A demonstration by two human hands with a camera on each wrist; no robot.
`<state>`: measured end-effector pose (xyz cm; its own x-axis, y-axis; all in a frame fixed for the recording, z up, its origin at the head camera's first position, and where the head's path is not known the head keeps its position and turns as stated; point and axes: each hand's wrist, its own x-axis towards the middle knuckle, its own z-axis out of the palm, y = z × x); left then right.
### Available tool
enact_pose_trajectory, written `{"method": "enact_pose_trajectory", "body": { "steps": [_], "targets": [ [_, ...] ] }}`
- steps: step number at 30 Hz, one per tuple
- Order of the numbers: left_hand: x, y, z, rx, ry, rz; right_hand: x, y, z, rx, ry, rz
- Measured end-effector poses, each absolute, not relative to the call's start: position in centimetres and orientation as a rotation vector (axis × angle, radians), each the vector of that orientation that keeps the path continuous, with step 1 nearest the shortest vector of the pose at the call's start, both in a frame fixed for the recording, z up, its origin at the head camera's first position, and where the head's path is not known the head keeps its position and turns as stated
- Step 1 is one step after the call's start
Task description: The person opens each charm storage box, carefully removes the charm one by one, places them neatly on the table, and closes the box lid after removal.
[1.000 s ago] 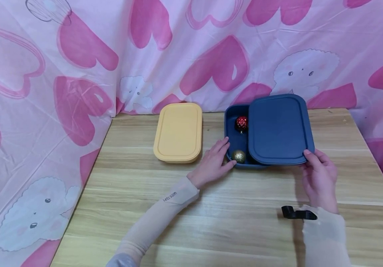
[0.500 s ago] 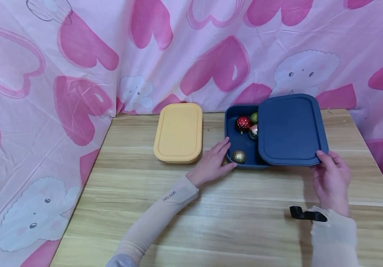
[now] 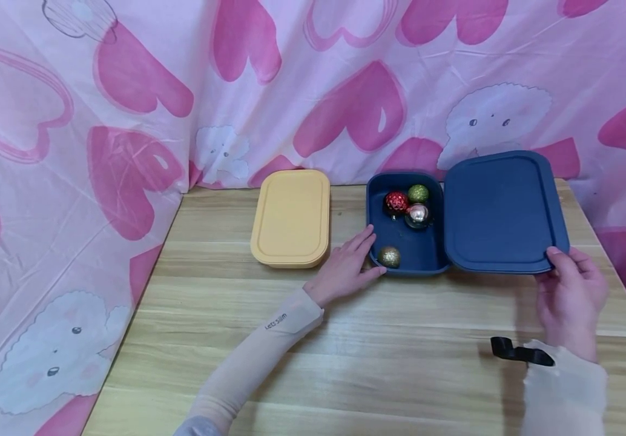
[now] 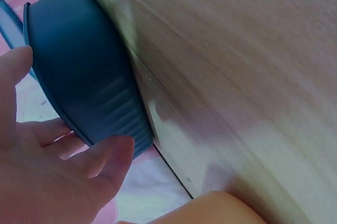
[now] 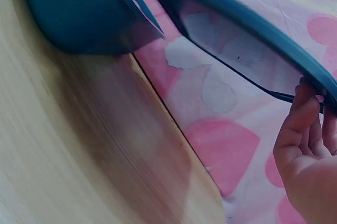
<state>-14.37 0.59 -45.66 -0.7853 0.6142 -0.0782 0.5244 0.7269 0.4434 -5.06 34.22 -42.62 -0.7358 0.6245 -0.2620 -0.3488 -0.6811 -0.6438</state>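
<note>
A dark blue food box [image 3: 413, 245] sits uncovered on the table with several Christmas baubles inside. A red bauble [image 3: 396, 203], a green glittery one [image 3: 418, 193] and a shiny pinkish-silver one [image 3: 417, 215] cluster toward its back. The gold glittery bauble [image 3: 389, 257] lies in the front left corner. My left hand [image 3: 345, 266] touches that corner from outside, fingers fairly straight along the wall [image 4: 84, 66]. With thumb and fingers my right hand [image 3: 571, 297] pinches the front right corner of the blue lid [image 3: 504, 212]. The lid is raised above the table, its underside [image 5: 237, 50] showing in the right wrist view.
A yellow lidded box [image 3: 291, 218] stands left of the blue one, near the table's back edge. Pink heart-print cloth [image 3: 345, 109] hangs behind and to the left of the wooden table [image 3: 389, 363]. A black strap [image 3: 520, 352] is on the right wrist.
My right hand has drawn the lid rightward off the box, bringing the green and pinkish-silver baubles and the box's right side into view. The left hand has stayed at the corner.
</note>
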Motion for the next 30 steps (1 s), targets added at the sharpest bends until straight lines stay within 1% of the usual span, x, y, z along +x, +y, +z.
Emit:
{"method": "enact_pose_trajectory", "body": {
  "steps": [10, 14, 21, 30],
  "targets": [
    [-14.41, 0.60, -45.84, 0.905, 2.700, 0.614, -4.82, 34.82, -42.17, -0.716, -0.812, 2.196],
    [-14.45, 0.58, -45.94, 0.919, 2.711, 0.600, -4.72, 34.74, -42.08, -0.736, -0.916, 2.095],
    [-14.42, 0.48, -45.87, 0.920, 2.713, 0.595, -4.32, 34.35, -42.03, -0.849, -1.223, 1.894],
    [-14.42, 0.52, -46.01, 0.920, 2.717, 0.590, -4.28, 34.07, -41.99, -0.827, -1.429, 1.701]
  ]
}}
